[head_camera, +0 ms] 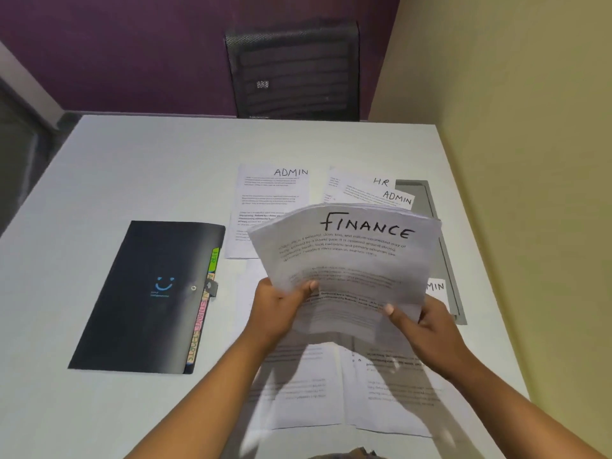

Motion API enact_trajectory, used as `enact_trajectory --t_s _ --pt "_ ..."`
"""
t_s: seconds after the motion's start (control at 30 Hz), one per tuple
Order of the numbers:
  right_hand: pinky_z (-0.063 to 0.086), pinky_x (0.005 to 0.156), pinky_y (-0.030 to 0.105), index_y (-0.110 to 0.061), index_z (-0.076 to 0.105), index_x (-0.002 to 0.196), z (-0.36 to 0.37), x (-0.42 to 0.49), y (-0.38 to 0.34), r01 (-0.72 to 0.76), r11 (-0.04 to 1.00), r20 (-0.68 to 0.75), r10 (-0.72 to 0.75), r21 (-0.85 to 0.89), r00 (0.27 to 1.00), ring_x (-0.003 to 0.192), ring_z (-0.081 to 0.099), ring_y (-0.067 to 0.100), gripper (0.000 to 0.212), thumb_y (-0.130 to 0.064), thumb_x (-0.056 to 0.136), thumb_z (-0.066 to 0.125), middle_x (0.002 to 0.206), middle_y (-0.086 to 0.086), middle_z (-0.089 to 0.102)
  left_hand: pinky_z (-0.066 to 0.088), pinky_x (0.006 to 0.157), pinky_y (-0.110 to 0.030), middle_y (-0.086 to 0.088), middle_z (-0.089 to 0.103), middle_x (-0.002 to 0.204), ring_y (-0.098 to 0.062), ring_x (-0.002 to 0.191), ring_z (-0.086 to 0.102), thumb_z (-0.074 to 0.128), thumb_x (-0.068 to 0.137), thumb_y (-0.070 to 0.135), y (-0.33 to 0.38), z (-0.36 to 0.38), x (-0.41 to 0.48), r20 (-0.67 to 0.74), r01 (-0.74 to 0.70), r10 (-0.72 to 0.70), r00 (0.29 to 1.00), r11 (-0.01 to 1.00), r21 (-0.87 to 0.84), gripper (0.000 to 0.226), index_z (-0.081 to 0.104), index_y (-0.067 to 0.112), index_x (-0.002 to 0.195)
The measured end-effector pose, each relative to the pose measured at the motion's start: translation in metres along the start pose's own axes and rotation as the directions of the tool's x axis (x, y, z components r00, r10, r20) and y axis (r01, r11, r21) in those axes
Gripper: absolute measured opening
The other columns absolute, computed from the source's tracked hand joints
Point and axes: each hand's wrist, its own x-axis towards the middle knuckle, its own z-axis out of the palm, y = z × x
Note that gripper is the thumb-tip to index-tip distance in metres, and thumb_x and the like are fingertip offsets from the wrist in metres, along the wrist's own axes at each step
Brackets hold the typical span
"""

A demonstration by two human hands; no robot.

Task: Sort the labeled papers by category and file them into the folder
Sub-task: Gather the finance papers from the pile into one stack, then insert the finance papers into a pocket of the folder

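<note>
I hold a stack of papers [351, 256] above the table, its top sheet marked FINANCE. My left hand [278, 308] grips the stack's lower left edge and my right hand [420, 321] its lower right edge. A black folder [145, 293] lies shut on the table to the left, with coloured tabs along its right side. Behind the stack lie a sheet marked ADMIN [268, 197], a sheet marked HR [361, 182] and another ADMIN sheet [390, 197]. More printed sheets [390, 389] lie under my arms, partly hidden.
The white table [132, 167] runs to a yellow wall on the right. A grey tray or board [420, 200] lies under the papers at the right. A black mesh chair [294, 71] stands behind the table's far edge.
</note>
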Motion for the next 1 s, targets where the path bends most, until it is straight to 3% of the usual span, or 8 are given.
enact_trajectory --t_s 0.1,0.2,0.3,0.4,0.53,0.7,0.87,1.0 --pt "0.054 0.059 0.023 -0.021 0.073 0.088 0.008 -0.007 -0.014 0.068 0.997 0.007 -0.068 -0.038 0.998 0.078 0.071 0.008 0.027 -0.043 0.095 0.057 0.087 -0.008 0.076 0.057 0.072 -0.019 0.007 0.079 0.092 -0.012 0.092 0.074 0.071 0.085 0.002 0.014 -0.016 -0.005 0.014 -0.008 0.009 1.0 0.998 -0.066 0.017 0.073 0.012 0.099" --pt "0.051 0.056 0.014 -0.021 0.072 0.086 0.022 -0.006 -0.021 0.031 0.999 -0.012 -0.031 0.02 0.999 0.074 0.072 0.002 0.02 -0.027 0.096 0.057 0.084 -0.014 0.077 0.059 0.076 -0.028 -0.002 0.078 0.104 -0.018 0.098 0.074 0.068 0.09 0.004 0.015 -0.031 -0.011 0.074 0.034 -0.026 0.997 0.994 -0.107 0.024 0.07 0.006 0.113" --pt "0.06 0.065 0.028 -0.019 0.074 0.087 0.041 -0.006 -0.022 -0.078 0.997 0.007 0.078 0.023 0.997 0.075 0.075 0.009 0.018 -0.02 0.097 0.058 0.084 -0.011 0.078 0.06 0.079 -0.033 0.001 0.077 0.105 -0.018 0.098 0.073 0.069 0.092 0.024 0.001 -0.055 -0.013 0.029 0.073 -0.074 0.997 0.997 0.035 0.021 0.072 0.016 0.112" --pt "0.061 0.067 0.036 -0.018 0.075 0.087 0.061 -0.01 -0.019 -0.156 0.987 0.028 0.157 -0.027 0.987 0.073 0.075 0.009 0.02 -0.021 0.097 0.059 0.083 -0.009 0.079 0.057 0.064 -0.027 -0.004 0.076 0.087 -0.02 0.078 0.071 0.065 0.094 0.025 -0.026 -0.091 -0.016 -0.172 0.188 -0.154 0.973 0.961 0.203 0.011 0.07 0.017 0.098" --pt "0.056 0.061 0.031 -0.023 0.075 0.086 0.087 -0.022 -0.022 -0.184 0.978 0.002 0.185 -0.102 0.983 0.066 0.072 0.003 0.023 -0.024 0.098 0.056 0.076 -0.012 0.078 0.057 0.077 -0.037 0.002 0.068 0.104 -0.026 0.092 0.067 0.06 0.091 0.036 -0.072 -0.158 -0.025 -0.373 0.289 -0.028 0.927 0.688 0.665 0.026 0.057 0.026 0.115" --pt "0.056 0.077 0.039 -0.023 0.074 0.093 0.115 -0.033 -0.025 -0.224 0.974 -0.018 0.223 -0.044 0.975 0.081 0.074 0.014 0.025 -0.019 0.101 0.05 0.085 -0.007 0.079 0.036 0.112 -0.049 -0.018 0.01 0.163 -0.045 0.146 0.019 0.062 0.076 0.068 -0.106 -0.198 -0.03 -0.387 0.422 -0.2 0.9 0.175 0.89 0.11 0.009 0.013 0.154" --pt "0.045 0.06 0.029 -0.019 0.072 0.088 0.136 -0.036 -0.035 -0.251 0.967 -0.103 0.246 -0.04 0.964 0.077 0.071 0.015 0.022 -0.02 0.1 0.053 0.077 -0.007 0.077 0.027 0.115 -0.058 -0.015 -0.009 0.164 -0.047 0.149 0.003 0.059 0.082 0.065 -0.107 -0.2 -0.026 -0.299 0.346 -0.256 0.919 0.162 0.924 0.108 -0.004 0.018 0.156" --pt "0.045 0.062 0.029 -0.019 0.071 0.092 0.147 -0.041 -0.04 -0.266 0.964 -0.14 0.263 -0.002 0.955 0.08 0.071 0.015 0.02 -0.019 0.1 0.053 0.082 -0.009 0.077 0.026 0.113 -0.061 -0.014 -0.011 0.164 -0.047 0.149 0.0 0.05 0.088 0.067 -0.105 -0.204 -0.028 -0.269 0.297 -0.25 0.93 0.079 0.952 0.099 -0.004 0.02 0.156"
